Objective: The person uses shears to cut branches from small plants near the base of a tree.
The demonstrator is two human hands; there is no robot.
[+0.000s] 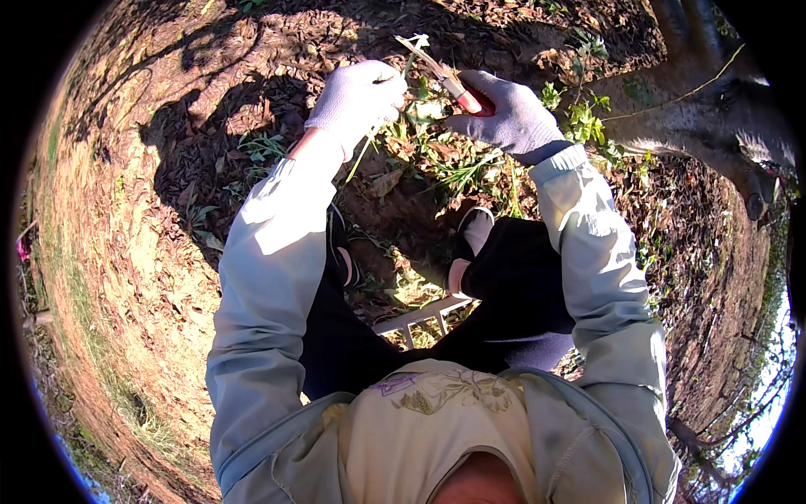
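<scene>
Head camera view: over sunlit, leaf-strewn ground (134,244), we see two hands in pale gloves raised near each other on the far side of the scene. Our left hand (357,101) has its grip closed around a thin green stem (361,158), which shows on both the far and near sides of the fingers. Our right hand (508,113) has its grip wrapped about the red end of a slender tool (451,84), whose pale shaft slants toward the far left, its tip well clear of the glove; we cannot tell its exact kind. Green blades (466,174) sprout from the soil nearer to us, just beyond our right shoe (477,228). Between our dark-trousered legs lies a pale slatted frame (424,319). At far right, a thick tree trunk (705,122) leans across the scene, with leafy shoots (585,124) near the right glove.
</scene>
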